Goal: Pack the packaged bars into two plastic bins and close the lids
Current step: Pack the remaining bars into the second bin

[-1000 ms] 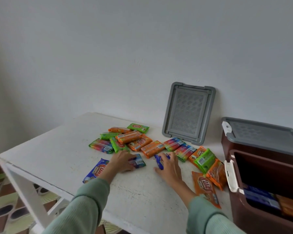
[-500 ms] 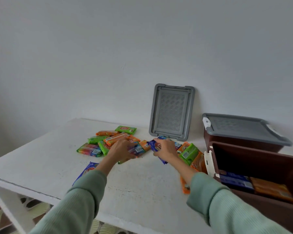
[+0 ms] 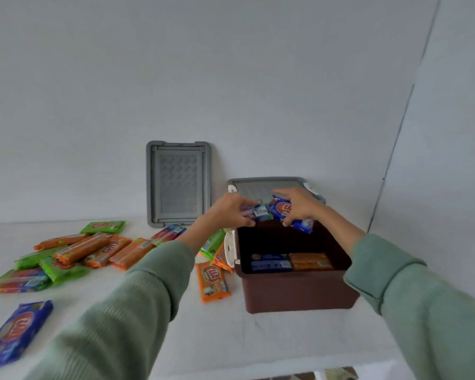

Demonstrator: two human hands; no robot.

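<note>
An open brown bin [image 3: 296,292] stands on the white table [image 3: 231,338], with a blue bar [image 3: 270,262] and an orange bar [image 3: 310,261] lying inside. My left hand [image 3: 228,211] grips a blue bar [image 3: 255,212] above the bin's far edge. My right hand [image 3: 299,205] grips another blue bar [image 3: 287,215] beside it. Behind them a second bin has its grey lid [image 3: 254,185] on. Several orange, green and multicoloured bars [image 3: 93,250] lie scattered at the left.
A loose grey lid [image 3: 178,183] leans upright against the wall behind the table. One orange bar [image 3: 212,281] lies just left of the open bin, a blue bar [image 3: 14,333] near the front left edge. The wall closes the back.
Both hands lifted a blue bar each off the table and carried them right, over the open brown bin. The view swung right with them.
</note>
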